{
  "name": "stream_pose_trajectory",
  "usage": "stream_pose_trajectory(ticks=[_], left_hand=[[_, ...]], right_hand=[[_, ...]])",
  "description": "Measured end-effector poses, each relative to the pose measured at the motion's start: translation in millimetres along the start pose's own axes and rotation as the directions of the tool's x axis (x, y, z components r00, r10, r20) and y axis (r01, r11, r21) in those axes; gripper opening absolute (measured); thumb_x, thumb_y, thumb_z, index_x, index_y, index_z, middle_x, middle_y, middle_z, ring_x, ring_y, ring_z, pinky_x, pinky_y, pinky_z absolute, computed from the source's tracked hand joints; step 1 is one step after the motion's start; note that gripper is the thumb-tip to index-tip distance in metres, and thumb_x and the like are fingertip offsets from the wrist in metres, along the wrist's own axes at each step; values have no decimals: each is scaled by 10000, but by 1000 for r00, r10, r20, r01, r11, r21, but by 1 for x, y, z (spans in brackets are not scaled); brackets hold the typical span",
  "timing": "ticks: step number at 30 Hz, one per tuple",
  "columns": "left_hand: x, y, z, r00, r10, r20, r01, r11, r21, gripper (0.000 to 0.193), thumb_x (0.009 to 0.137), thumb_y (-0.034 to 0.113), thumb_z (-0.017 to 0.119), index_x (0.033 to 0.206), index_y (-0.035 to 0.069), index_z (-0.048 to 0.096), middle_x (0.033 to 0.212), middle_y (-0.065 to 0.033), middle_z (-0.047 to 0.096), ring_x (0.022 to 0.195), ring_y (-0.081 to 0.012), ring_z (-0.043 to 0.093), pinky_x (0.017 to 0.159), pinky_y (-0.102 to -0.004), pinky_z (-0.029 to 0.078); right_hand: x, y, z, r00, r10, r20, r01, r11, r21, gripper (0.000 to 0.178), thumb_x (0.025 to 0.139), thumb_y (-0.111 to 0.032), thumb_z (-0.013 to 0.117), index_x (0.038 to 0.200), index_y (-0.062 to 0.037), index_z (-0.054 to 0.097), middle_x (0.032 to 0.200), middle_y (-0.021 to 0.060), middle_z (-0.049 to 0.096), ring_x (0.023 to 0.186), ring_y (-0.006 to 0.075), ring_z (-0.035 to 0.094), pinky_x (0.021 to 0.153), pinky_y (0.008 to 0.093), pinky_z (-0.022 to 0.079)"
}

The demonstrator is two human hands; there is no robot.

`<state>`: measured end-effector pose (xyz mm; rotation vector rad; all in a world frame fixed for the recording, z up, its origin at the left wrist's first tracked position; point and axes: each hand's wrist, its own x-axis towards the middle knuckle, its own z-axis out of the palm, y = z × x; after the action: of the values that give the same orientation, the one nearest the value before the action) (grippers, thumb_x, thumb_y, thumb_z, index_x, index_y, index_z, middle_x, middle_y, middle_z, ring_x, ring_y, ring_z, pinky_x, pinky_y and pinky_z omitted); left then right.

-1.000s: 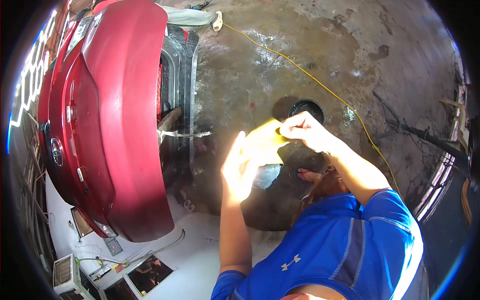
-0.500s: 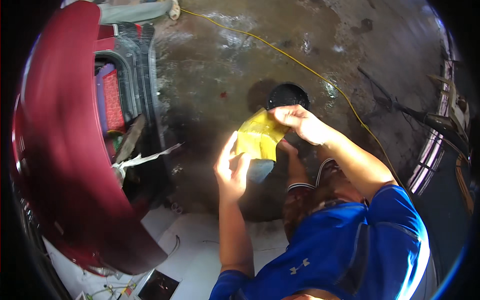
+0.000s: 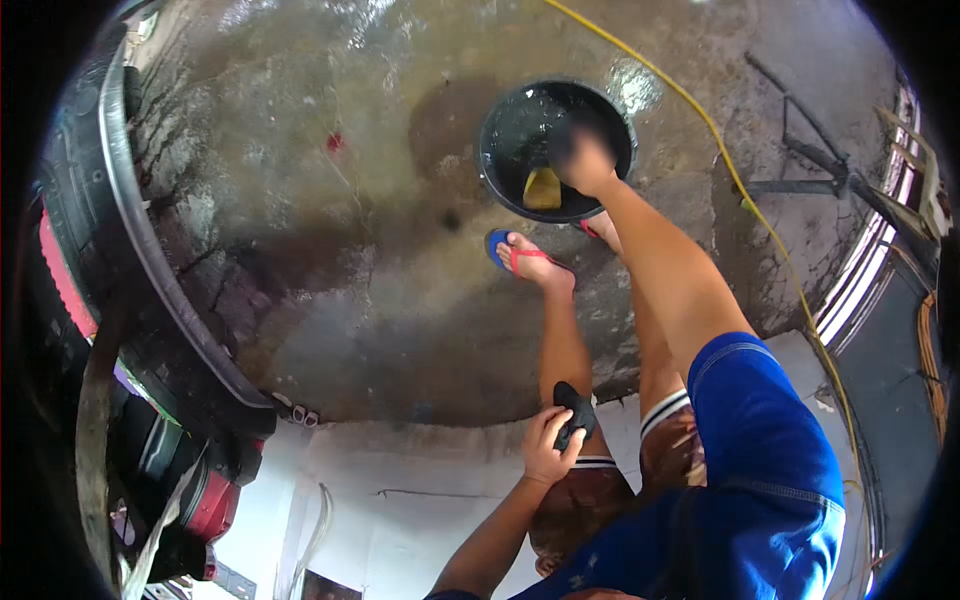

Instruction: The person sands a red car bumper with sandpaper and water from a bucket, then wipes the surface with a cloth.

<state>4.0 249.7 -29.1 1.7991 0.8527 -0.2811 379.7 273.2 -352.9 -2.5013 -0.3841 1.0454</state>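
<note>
My right hand point(image 3: 588, 165) reaches down into a round black bucket point(image 3: 484, 160) of dark water. The hand is blurred and its fingers cannot be made out. Against the bucket's near inner wall, just left of that hand, shows a yellow sheet point(image 3: 542, 188); whether my fingers touch it is unclear. Close to my knee, my left hand point(image 3: 548, 450) is closed round a small, soft-looking black pad point(image 3: 573, 415).
Wet concrete floor point(image 3: 330, 240) surrounds the bucket. My sandalled foot point(image 3: 525, 258) stands beside it. A yellow cord point(image 3: 690, 100) runs down the right, near a dark metal stand point(image 3: 840, 170). At left is the open rear of a red car, with its dark sill point(image 3: 150, 230).
The yellow sheet has gone from between both hands into the bucket. My right hand has dropped into the bucket; my left has drawn back toward my knee with the black pad. My view has shifted.
</note>
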Motion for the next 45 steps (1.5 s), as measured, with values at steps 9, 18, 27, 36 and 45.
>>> stream_pose_trajectory(ticks=[9, 18, 27, 36, 45], left_hand=[[0, -11, 0, 997, -5, -75, 8, 999, 45, 407, 822, 201, 804, 1182, 58, 676, 1151, -167, 681, 1003, -372, 663, 878, -453, 524], [11, 1, 9, 1000, -8, 29, 7, 999, 47, 405, 840, 188, 786, 1190, 26, 662, 1162, -203, 658, 1046, -395, 637, 949, -475, 505], [17, 3, 15, 998, 12, 65, -17, 996, 88, 408, 842, 194, 781, 1194, 31, 655, 1173, -188, 651, 1058, -385, 636, 945, -473, 504], [22, 7, 13, 998, 35, 42, -40, 991, 124, 411, 831, 188, 772, 1189, 27, 650, 1137, -189, 673, 1023, -377, 655, 925, -472, 516], [23, 5, 15, 999, 33, 23, -34, 998, 51, 400, 840, 216, 775, 1179, 35, 662, 1142, -165, 670, 1021, -366, 654, 908, -464, 503]], right_hand=[[20, -17, 46, 949, 177, 261, -31, 875, -482, 491, 856, -118, 724, 1333, -57, 627, 1394, 237, 599, 1279, 368, 620, 1083, 474, 487], [-23, -14, -62, 921, -109, 374, -206, 678, 706, 225, 1015, -89, 574, 1180, -6, 703, 1081, 86, 739, 967, 189, 705, 948, 370, 553], [-81, -52, -111, 907, -220, 359, -374, -27, 927, 315, 1053, -242, 625, 1272, -16, 646, 1190, 81, 695, 1108, 194, 664, 992, 384, 538], [-81, -32, -78, 940, -156, 304, -90, 745, 661, 120, 971, -97, 715, 1026, -15, 647, 924, 18, 691, 866, 89, 623, 789, 285, 514], [-50, 12, -107, 905, 218, -366, 5, 854, 521, 229, 993, -158, 702, 1136, -23, 584, 1015, 88, 728, 946, 172, 694, 807, 342, 561]])
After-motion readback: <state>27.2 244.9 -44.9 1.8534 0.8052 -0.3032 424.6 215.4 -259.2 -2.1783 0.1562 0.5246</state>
